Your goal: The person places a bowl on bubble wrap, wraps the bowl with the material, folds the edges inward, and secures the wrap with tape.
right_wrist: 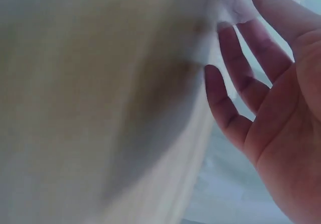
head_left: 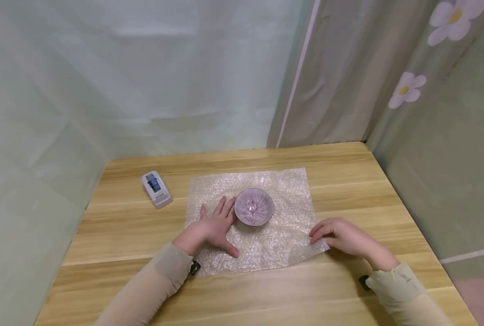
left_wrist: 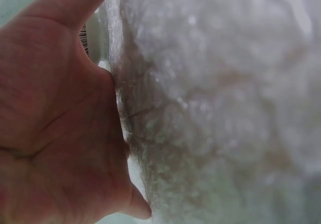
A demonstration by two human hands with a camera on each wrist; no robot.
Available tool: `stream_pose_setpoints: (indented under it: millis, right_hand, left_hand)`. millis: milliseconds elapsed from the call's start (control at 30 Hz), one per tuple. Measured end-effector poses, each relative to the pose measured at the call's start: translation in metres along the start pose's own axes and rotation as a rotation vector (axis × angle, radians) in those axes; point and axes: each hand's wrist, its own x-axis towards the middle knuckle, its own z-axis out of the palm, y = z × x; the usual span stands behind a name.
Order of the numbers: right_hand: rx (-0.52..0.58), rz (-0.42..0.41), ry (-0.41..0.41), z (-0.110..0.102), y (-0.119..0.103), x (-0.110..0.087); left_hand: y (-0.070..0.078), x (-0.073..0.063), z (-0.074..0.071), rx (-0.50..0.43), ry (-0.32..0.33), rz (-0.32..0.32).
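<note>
A small purple-striped bowl (head_left: 253, 207) stands upright on a sheet of bubble wrap (head_left: 282, 194) in the head view. My left hand (head_left: 215, 227) lies with spread fingers on the wrap at the bowl's left, its fingertips right by the rim. At the sheet's front right corner, my right hand (head_left: 344, 235) pinches the wrap's edge, and that corner is lifted and bent over. The left wrist view has the left palm (left_wrist: 65, 118) close along the wrinkled wrap (left_wrist: 215, 108). In the right wrist view, the thumb and fingers of the right hand (right_wrist: 271, 93) meet near the wrap at the top.
A white and grey device with a dark blue window (head_left: 157, 189) lies on the wooden table (head_left: 124, 226), left of the wrap. Pale curtains (head_left: 185, 81) hang close behind and along both sides of the table, with white flowers printed on the right one.
</note>
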Motion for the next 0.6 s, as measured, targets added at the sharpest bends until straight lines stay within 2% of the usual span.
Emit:
stream_pose_setpoints:
  millis: [133, 400, 600]
  right_hand:
    - [0.001, -0.017, 0.005, -0.009, -0.007, 0.005]
    - [0.111, -0.093, 0.065, -0.022, -0.014, 0.012]
    - [0.181, -0.155, 0.117, -0.026, -0.018, 0.017]
  left_hand:
    - [0.002, -0.001, -0.001, -0.010, 0.002, 0.004]
    - [-0.002, 0.005, 0.002, -0.022, 0.005, 0.005]
    - [-0.004, 0.003, 0.003, 0.016, -0.001, 0.008]
